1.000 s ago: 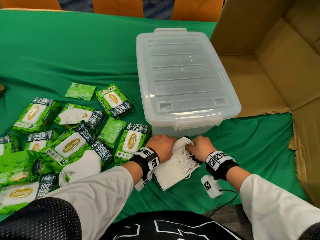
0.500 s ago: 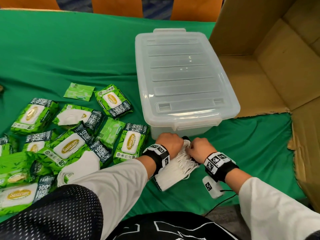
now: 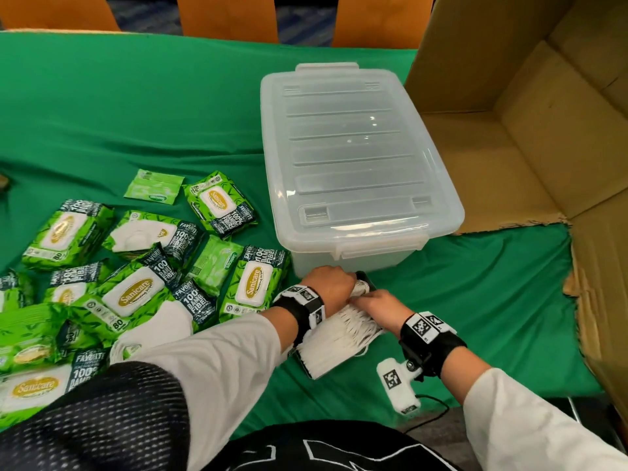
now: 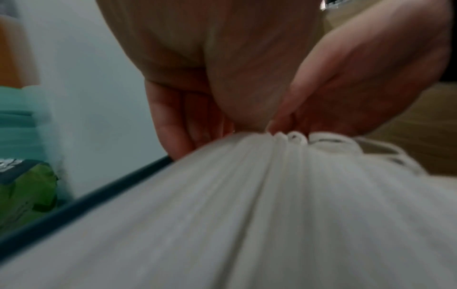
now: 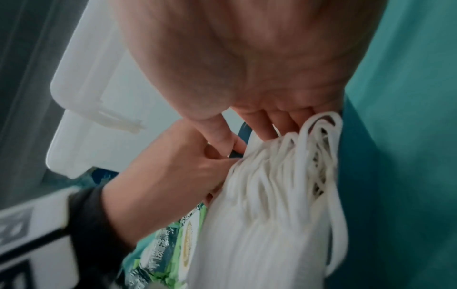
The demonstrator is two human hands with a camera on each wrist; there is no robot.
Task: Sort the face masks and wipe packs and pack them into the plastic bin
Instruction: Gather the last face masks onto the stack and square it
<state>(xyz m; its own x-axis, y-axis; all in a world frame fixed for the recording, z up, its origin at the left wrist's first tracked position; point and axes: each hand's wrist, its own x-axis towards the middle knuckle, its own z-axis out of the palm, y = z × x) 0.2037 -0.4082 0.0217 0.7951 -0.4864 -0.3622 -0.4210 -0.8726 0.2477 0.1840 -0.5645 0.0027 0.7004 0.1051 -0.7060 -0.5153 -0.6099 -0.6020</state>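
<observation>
A stack of white face masks (image 3: 336, 345) lies on the green cloth just before the clear plastic bin (image 3: 356, 158), whose lid is on. My left hand (image 3: 331, 283) curls over the stack's far end, and my right hand (image 3: 370, 304) pinches the same end at the ear loops. The left wrist view shows the left hand's fingers (image 4: 178, 121) bent down behind the mask edges (image 4: 247, 215). In the right wrist view my right fingers (image 5: 272, 121) dig into the loops (image 5: 309, 156) beside the left hand (image 5: 173, 172). Green wipe packs (image 3: 129, 294) lie scattered to the left.
Two loose white masks (image 3: 163, 324) lie among the wipe packs. A large open cardboard box (image 3: 509, 147) lies on its side to the right, touching the bin. Bare green cloth (image 3: 136, 107) stretches behind the packs. Orange chair backs (image 3: 224, 15) line the far table edge.
Both hands have slid closer together at the stack's far end. The right hand has moved left onto the ear loops, and the stack is squeezed tighter there.
</observation>
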